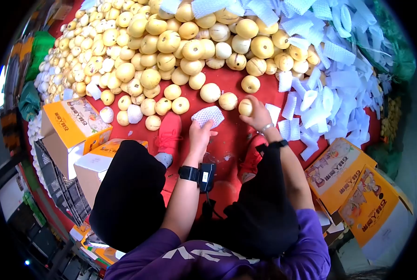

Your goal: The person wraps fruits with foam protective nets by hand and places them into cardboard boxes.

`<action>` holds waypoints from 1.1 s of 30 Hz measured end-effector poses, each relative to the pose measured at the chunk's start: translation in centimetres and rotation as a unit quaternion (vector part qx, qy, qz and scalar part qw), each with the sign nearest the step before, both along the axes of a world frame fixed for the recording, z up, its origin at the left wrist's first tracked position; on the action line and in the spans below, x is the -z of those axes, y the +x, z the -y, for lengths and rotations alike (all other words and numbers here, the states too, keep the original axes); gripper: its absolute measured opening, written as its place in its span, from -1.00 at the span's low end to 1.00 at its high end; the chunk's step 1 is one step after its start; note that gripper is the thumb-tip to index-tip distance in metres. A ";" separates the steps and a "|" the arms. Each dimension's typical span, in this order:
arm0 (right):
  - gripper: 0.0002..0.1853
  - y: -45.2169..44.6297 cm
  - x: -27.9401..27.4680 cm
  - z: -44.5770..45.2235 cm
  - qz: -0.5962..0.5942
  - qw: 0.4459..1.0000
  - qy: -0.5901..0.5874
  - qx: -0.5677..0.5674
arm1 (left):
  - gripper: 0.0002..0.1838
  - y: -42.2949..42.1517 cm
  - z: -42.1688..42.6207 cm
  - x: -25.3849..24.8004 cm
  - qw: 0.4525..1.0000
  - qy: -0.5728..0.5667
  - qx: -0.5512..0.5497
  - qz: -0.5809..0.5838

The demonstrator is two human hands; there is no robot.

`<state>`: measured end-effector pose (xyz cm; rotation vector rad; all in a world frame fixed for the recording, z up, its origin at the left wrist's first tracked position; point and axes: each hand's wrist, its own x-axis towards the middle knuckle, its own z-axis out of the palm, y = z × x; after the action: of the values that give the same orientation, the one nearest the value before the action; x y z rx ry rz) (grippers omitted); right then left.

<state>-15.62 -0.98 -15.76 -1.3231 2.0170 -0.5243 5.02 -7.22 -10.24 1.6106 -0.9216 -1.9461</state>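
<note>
My left hand point(200, 138) is closed on the lower edge of a white foam net sleeve point(210, 115), above the red ground sheet between my red shoes. A yellow round fruit, which looks like a pepino melon point(245, 108), sits in the fingers of my right hand point(260, 117). This fruit is to the right of the sleeve and apart from it. Just beyond my hands, a few more yellow fruits point(210, 93) lie on the red sheet point(223, 77), at the near edge of a large pile of the same fruit point(169, 42).
Loose white foam sleeves point(344, 88) are heaped at the right. Printed orange-and-white cartons stand on both sides, a left carton point(77, 122) and a right carton point(369, 205). Black plastic crates point(61, 182) are at the far left. Green netting point(401, 60) borders the sleeve heap.
</note>
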 end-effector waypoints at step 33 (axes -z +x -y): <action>-0.87 -3.6 -2.5 -10.3 0.620 0.745 -0.088 0.231 | -0.21 -8.7 -5.0 -3.6 0.921 -0.012 0.346 -0.178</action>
<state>-19.27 9.28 -13.26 -0.2365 1.0729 -1.3890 -3.71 -2.21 -6.67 0.9075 -1.4750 -2.5505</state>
